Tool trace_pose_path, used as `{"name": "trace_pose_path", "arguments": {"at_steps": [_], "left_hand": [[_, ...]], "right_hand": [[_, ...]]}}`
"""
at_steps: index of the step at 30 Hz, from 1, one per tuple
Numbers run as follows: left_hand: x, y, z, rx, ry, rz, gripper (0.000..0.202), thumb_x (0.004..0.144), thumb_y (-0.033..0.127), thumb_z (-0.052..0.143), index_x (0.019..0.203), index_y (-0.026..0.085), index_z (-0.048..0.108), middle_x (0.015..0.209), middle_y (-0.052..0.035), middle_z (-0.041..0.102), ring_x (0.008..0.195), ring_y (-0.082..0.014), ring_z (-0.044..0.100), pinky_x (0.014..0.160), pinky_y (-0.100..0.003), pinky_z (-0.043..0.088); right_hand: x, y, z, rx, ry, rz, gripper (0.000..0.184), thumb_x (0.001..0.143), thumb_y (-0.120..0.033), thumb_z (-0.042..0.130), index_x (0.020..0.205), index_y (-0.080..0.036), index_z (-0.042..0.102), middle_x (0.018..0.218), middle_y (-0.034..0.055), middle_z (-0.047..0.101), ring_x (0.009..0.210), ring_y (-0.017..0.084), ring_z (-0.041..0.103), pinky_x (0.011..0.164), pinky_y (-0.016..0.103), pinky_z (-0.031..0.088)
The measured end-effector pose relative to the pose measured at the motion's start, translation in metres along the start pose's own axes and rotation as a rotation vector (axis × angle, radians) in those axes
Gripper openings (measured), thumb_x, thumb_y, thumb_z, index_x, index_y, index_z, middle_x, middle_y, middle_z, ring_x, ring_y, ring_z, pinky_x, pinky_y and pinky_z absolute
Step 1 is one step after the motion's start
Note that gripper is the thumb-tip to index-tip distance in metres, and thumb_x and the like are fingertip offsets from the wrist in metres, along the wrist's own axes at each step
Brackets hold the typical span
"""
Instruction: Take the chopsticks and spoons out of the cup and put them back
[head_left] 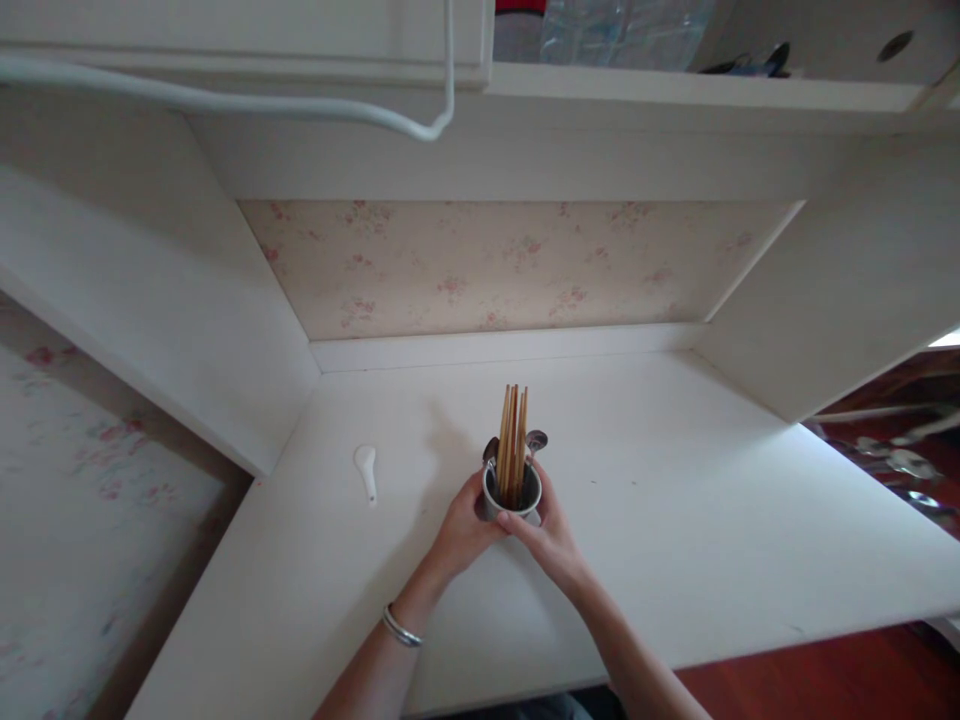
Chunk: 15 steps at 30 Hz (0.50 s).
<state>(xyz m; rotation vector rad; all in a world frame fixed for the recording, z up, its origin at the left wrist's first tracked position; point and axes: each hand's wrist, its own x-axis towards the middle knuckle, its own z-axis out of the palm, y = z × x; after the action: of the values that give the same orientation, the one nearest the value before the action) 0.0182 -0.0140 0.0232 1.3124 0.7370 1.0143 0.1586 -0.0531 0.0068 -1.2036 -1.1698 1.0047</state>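
A pale round utensil holder [491,508] is held between both my hands above the front middle of the white desk. Several wooden chopsticks [513,440] stand upright in it, with a dark spoon [490,450] at its left and a metal spoon [537,440] at its right. My left hand [463,530] wraps the holder's left side, a silver bangle on the wrist. From the right, my right hand [546,535] grips it, thumb across the front. To the left, a white spoon [366,470] lies on the desk. The holder's underside is hidden.
The white desk [675,520] runs between side panels, with flowered wallpaper [487,265] behind it. Overhead is a shelf [675,92] with plastic-wrapped things, and a white cable [300,105] hangs at the upper left. Several metal utensils [911,465] lie beyond the right panel.
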Motion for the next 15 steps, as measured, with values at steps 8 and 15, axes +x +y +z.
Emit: {"name": "trace_pose_path", "arguments": {"at_steps": [8,15], "left_hand": [[-0.018,0.010,-0.055,0.461,0.153,-0.191,0.050,0.077,0.040,0.069,0.121,0.019,0.061,0.118,-0.0105,0.066,0.094,-0.0214,0.065,0.083,-0.034,0.051],[-0.011,0.029,-0.146,1.371,0.596,-0.326,0.037,0.089,0.049,0.047,0.104,0.018,0.059,0.098,-0.0089,0.066,0.086,-0.0241,0.066,0.073,-0.033,0.048]], "right_hand": [[0.007,0.002,0.002,0.026,0.024,-0.035,0.078,0.069,-0.039,0.082,0.136,-0.026,0.044,0.134,0.0095,0.058,0.124,0.034,0.052,0.109,0.057,0.035],[0.007,0.020,0.007,0.056,0.044,-0.035,0.080,0.070,-0.037,0.081,0.139,-0.029,0.040,0.135,0.0082,0.056,0.126,0.035,0.051,0.109,0.059,0.033]]}}
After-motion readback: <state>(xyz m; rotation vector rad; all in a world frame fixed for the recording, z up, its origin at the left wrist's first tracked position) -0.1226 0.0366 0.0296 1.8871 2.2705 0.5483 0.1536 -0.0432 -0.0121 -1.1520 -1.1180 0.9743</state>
